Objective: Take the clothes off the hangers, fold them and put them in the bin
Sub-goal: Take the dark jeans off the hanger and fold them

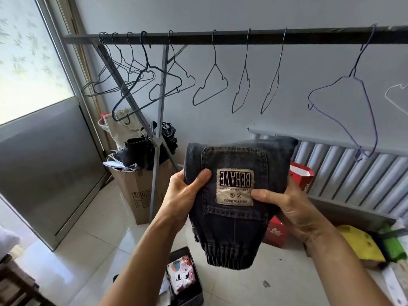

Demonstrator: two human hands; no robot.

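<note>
The one head-worn wide-angle camera looked forward and down, close to the folded jeans (234, 230), facing the clothes rail (229, 38) and grey wall (242, 12).

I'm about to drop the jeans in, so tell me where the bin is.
In the head view the bin sits on the floor at the bottom centre, just below the folded jeans and lower left of the red box.

Pale grey wall (220, 14) across upper frame; frosted window (26, 51) upper left, bright daylight; glossy white tile floor (88, 239) lower left; ribbed radiator (353, 173) right; cardboard box (136, 195) centre-left.
</note>
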